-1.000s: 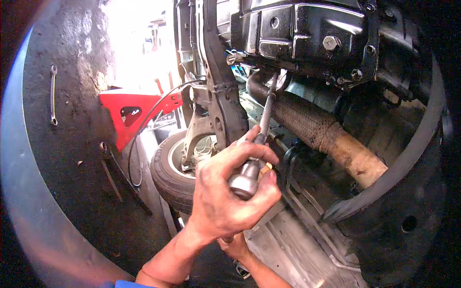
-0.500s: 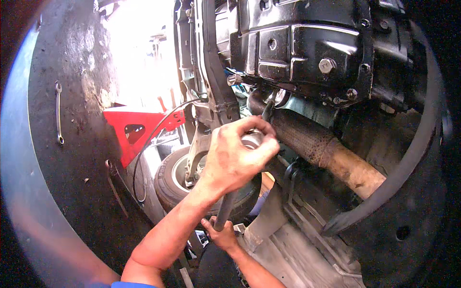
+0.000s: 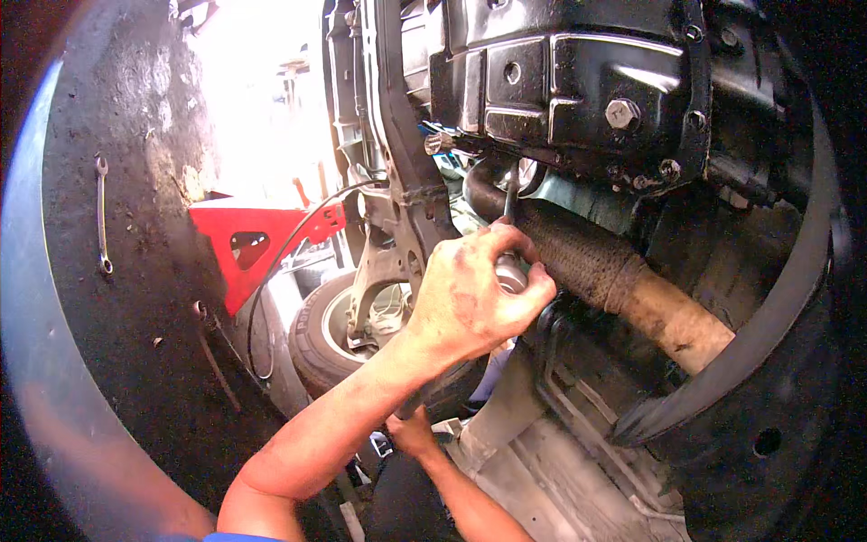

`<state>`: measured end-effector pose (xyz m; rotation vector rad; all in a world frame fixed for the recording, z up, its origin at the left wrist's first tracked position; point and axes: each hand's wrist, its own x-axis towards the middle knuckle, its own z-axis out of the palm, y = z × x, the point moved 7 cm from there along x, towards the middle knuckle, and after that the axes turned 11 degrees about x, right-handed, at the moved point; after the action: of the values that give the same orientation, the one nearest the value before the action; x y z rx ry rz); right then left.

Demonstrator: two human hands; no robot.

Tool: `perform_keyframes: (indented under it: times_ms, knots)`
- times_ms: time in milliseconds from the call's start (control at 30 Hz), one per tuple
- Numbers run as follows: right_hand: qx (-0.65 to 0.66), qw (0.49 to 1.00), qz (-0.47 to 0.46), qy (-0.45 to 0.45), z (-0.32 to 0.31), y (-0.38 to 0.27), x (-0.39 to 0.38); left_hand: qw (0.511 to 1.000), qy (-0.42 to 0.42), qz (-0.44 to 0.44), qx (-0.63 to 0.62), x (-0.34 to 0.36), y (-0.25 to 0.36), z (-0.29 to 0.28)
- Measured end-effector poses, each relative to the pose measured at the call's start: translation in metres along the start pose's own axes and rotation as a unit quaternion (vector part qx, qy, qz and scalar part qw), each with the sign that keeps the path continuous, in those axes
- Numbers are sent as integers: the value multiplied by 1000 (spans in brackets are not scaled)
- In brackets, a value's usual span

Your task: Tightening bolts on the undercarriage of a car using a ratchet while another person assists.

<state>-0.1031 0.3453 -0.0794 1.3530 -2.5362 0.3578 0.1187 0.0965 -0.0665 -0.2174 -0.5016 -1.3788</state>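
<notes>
My left hand (image 3: 474,294) is closed around the round silver head of a ratchet wrench (image 3: 511,274), below a black oil pan (image 3: 515,81). A thin extension bar (image 3: 512,194) rises from above my fingers, beside a dark exhaust pipe (image 3: 578,253). Where its upper end sits is too hard to make out. Lower down, my right hand (image 3: 415,432) grips the dark handle of the wrench, largely hidden behind my left forearm.
Two combination wrenches lie at the left, one silver (image 3: 103,217) and one darker (image 3: 217,357). A red stand (image 3: 248,248) with a hanging cable is near a tyre (image 3: 316,352). A curved black edge (image 3: 750,352) bounds the right side. A large drain bolt (image 3: 621,113) protrudes from the pan.
My left hand has shifted right and slightly down with the wrench head. The handle, visible before between both hands, is now mostly behind my left forearm. The view has shifted slightly.
</notes>
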Motion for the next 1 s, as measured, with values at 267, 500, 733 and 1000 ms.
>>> perform_keyframes:
  times_ms: [267,500,733,1000]
  knots:
    - [16,979,-33,-203,84,42,53,974,-18,146,175,19,32,17]
    - [-139,964,-95,-204,145,-71,75,953,-105,138,250,30,37,15]
    - [-82,976,-33,-198,69,-32,55,978,-80,136,136,54,42,14]
    - [-218,952,212,-24,-112,-92,-57,944,25,295,143,31,19,17]
